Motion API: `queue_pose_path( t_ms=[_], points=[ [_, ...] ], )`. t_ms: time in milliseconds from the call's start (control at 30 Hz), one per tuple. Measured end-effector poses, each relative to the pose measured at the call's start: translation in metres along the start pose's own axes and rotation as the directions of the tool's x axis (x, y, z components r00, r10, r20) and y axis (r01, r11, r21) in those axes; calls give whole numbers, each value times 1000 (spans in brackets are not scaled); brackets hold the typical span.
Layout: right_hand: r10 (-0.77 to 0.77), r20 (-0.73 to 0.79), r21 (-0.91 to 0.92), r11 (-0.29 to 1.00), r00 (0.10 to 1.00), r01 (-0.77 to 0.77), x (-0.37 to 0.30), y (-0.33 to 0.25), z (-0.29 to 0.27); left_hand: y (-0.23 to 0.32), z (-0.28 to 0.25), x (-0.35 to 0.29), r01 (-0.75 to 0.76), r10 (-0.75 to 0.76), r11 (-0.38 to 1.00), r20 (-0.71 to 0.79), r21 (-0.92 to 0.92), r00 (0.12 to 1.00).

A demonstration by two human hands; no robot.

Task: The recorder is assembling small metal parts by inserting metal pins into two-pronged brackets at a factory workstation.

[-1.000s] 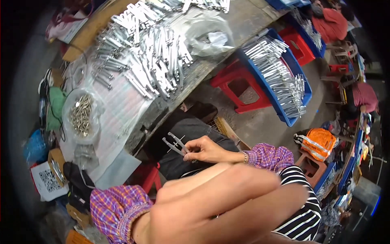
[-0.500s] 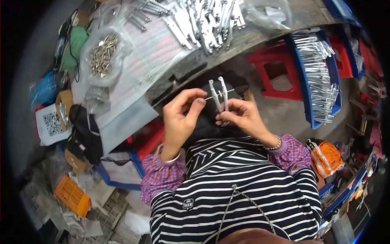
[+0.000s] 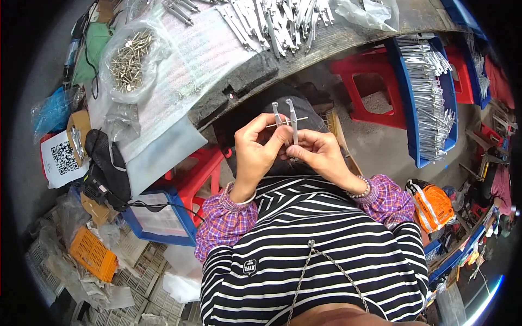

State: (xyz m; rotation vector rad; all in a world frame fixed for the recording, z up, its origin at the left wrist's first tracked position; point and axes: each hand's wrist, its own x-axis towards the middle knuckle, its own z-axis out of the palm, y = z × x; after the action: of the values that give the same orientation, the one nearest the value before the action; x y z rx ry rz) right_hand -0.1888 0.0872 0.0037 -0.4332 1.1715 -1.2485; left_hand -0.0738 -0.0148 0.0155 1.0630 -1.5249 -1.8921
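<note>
Two slim silver metal bars [image 3: 294, 120] stand side by side before my chest, each with a rounded, holed upper end. A thin metal rod [image 3: 302, 118] crosses them and sticks out on both sides. My left hand [image 3: 257, 154] is closed, thumb and fingers pinching the left bar just below the rod. My right hand [image 3: 325, 157] grips the lower part of the bars between thumb and fingers. Their lower ends are partly hidden by my fingers.
On the workbench [image 3: 190, 73] lie a heap of similar metal bars [image 3: 283, 24] and a plastic bag of screw-like pins [image 3: 130, 60]. To the right, a blue crate [image 3: 430, 103] full of metal parts rests on a red stool [image 3: 370, 103]. An orange basket [image 3: 92, 252] is at lower left.
My left hand has moved right, from the rod's left end onto the left bar. The bars have shifted slightly left and turned more upright; my right hand keeps hold of them.
</note>
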Motion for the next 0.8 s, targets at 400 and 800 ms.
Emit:
queue_pose_path(
  t_ms=[400,800],
  points=[
    [-30,-4,-17,999,1000,30,1,3,-3,-1,-4,4,60,-59,997,35,-38,998],
    [-88,-7,-130,988,996,86,3,5,-4,2,-6,5,42,-38,998,95,-38,995]
  ],
)
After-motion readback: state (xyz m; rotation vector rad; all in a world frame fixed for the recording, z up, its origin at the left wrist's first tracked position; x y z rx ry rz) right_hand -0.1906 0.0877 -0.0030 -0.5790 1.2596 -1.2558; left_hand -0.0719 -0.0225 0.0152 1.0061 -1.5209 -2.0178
